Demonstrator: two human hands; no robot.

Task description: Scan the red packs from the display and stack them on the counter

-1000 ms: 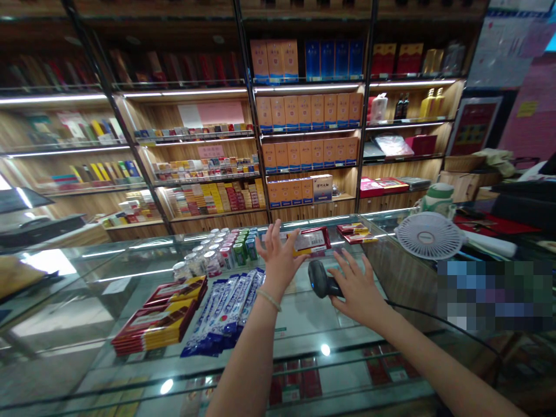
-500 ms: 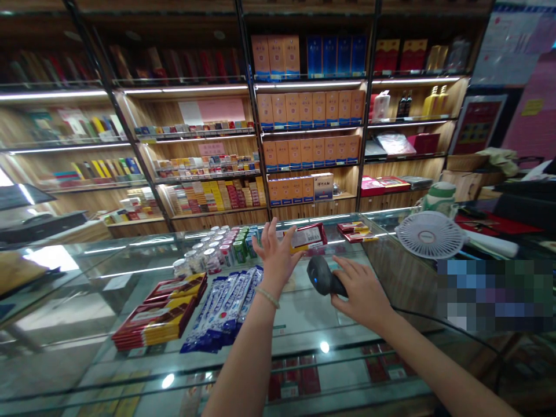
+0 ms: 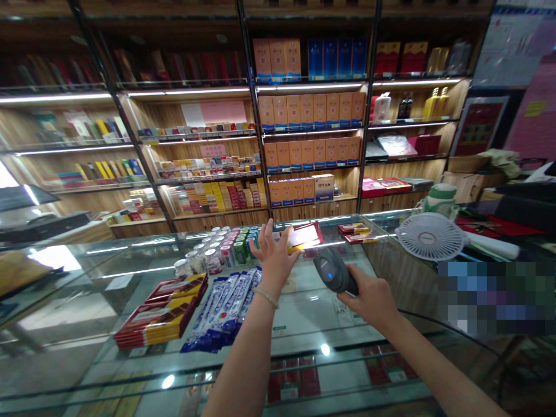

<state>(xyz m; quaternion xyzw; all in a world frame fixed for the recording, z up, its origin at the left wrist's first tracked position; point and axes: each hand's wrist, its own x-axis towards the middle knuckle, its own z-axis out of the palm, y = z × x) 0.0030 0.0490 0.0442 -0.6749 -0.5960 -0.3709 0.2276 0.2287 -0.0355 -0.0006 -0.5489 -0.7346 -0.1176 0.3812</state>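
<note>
My left hand (image 3: 274, 250) has its thumb and index finger at the left end of a red-and-yellow chocolate packet (image 3: 307, 235), gripping it, with the other fingers spread. The packet's pale label side faces me and is lit bright white. Wrapped around the handle of a black barcode scanner (image 3: 333, 272) is my right hand (image 3: 372, 300); the scanner's head points toward the packet and a blue light glows on its top. Left of my left hand lie several blue-and-white sachets (image 3: 226, 307) and a stack of red-and-yellow packets (image 3: 158, 315).
Rows of small tubs and cans (image 3: 219, 250) stand on the glass counter (image 3: 299, 313). More packets (image 3: 357, 231) lie at its far edge. A white fan (image 3: 432, 237) and a green-lidded jug (image 3: 442, 200) stand at right. The scanner's cable (image 3: 452, 330) trails right. Stocked shelves (image 3: 310, 130) line the wall.
My right hand has closed more firmly around the scanner and moved slightly right, turning its head. The packet's label has become brightly lit. My left hand has barely moved.
</note>
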